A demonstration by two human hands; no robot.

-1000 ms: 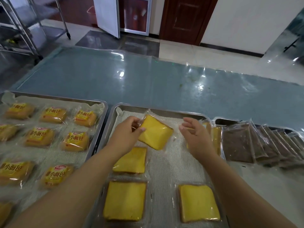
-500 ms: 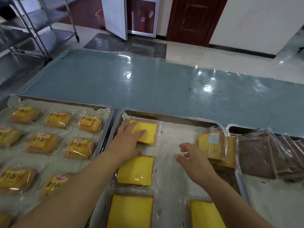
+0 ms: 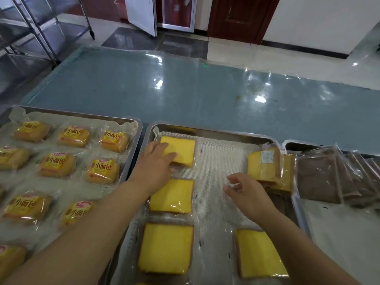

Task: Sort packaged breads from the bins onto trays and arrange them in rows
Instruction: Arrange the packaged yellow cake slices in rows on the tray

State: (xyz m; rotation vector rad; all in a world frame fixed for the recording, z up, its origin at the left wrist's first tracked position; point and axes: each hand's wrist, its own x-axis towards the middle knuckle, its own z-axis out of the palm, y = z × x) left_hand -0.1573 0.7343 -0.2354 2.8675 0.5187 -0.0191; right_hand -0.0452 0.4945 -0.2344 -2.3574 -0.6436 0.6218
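The middle steel tray (image 3: 216,132) has a white mesh liner. My left hand (image 3: 156,167) lies flat on a wrapped yellow cake slice (image 3: 183,150) at the tray's far left corner, fingers straight across its near left part. Two more yellow slices (image 3: 171,195) (image 3: 166,248) lie in a column below it, and another slice (image 3: 260,254) lies at the near right. My right hand (image 3: 244,192) hovers over the bare mesh with loosely curled fingers, holding nothing, just left of a stack of upright yellow slices (image 3: 265,167) at the tray's right edge.
The left tray (image 3: 82,117) holds rows of wrapped small buns (image 3: 74,136) with yellow labels. At the right, several wrapped brown slices (image 3: 320,177) lean in a bin. Beyond the trays lies the blue table top (image 3: 205,93) under clear film. A steel rack (image 3: 41,27) stands far left.
My left hand has laid the yellow slice down in the tray's far left corner and now rests on it. My right hand let go and drew back toward the stack at the right.
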